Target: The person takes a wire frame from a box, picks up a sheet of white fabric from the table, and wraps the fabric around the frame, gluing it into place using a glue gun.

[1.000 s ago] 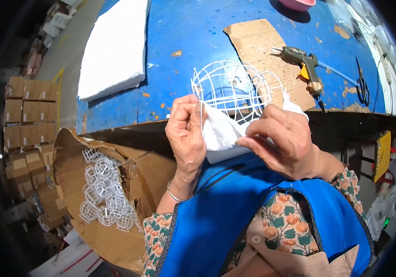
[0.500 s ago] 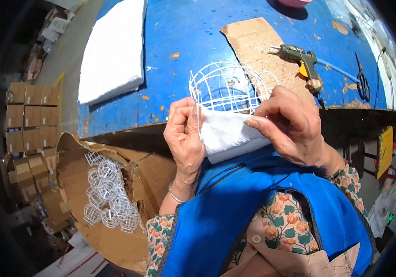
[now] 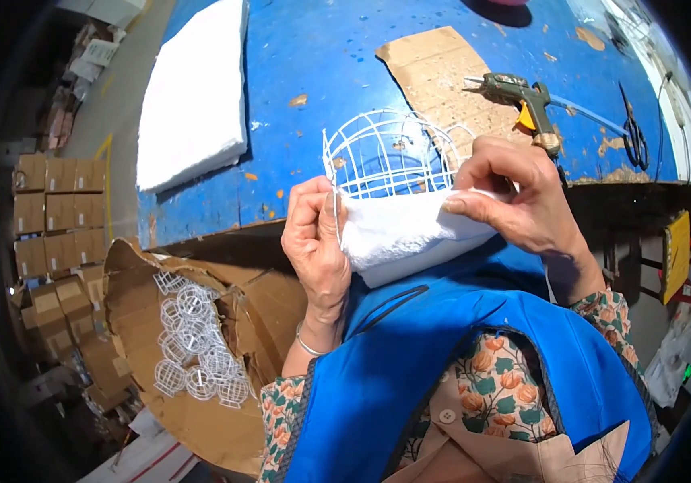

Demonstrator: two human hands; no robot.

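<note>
Left hand (image 3: 319, 241) grip closed on the left rim of the wire cage (image 3: 389, 153) and the white pad (image 3: 406, 233); right hand (image 3: 522, 193) grip pinches the pad's right edge against the cage. Cage and pad held at the near edge of the blue counter (image 3: 337, 56). Foam sheet (image 3: 196, 92) at 10 o'clock from the cage, glue gun (image 3: 526, 97) on cardboard (image 3: 434, 72) at 2 o'clock, box of cages (image 3: 192, 346) at 7 o'clock.

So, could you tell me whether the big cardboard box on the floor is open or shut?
Open: the cardboard box has its flaps spread, showing white wire cages inside.
</note>
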